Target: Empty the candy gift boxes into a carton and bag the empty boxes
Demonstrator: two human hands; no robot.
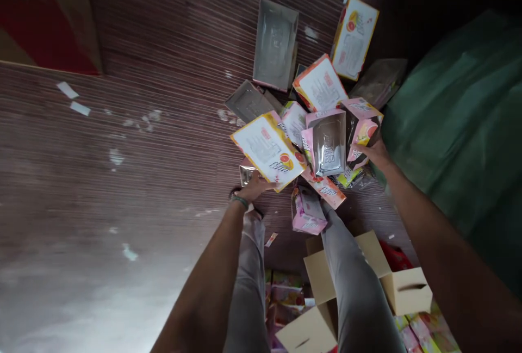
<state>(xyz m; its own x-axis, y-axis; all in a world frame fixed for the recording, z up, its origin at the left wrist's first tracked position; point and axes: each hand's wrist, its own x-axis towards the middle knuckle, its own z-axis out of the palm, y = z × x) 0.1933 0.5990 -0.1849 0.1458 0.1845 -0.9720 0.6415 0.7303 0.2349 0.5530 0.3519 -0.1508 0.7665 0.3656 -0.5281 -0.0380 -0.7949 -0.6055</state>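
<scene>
A loose heap of printed packaging boxes lies on the floor in front of my feet. My left hand point(256, 185) is closed on the near corner of a white box with yellow edges and a grapefruit picture point(265, 146). On the other side, my right hand point(374, 153) grips the edge of a pink box point(364, 124), thumb on its printed side. Between them sits a pink box with a clear plastic window point(329, 141). An orange-edged white box point(321, 85) lies behind it. Close to my shoes is a small pink-purple box point(309, 211).
Open cardboard cartons point(318, 277) stand around my legs, with packed colourful boxes point(285, 293) near them. A large green sack point(460, 124) bulges at the right. A red-and-brown carton point(49, 21) is at the far left. Paper scraps point(67, 90) dot the striped floor.
</scene>
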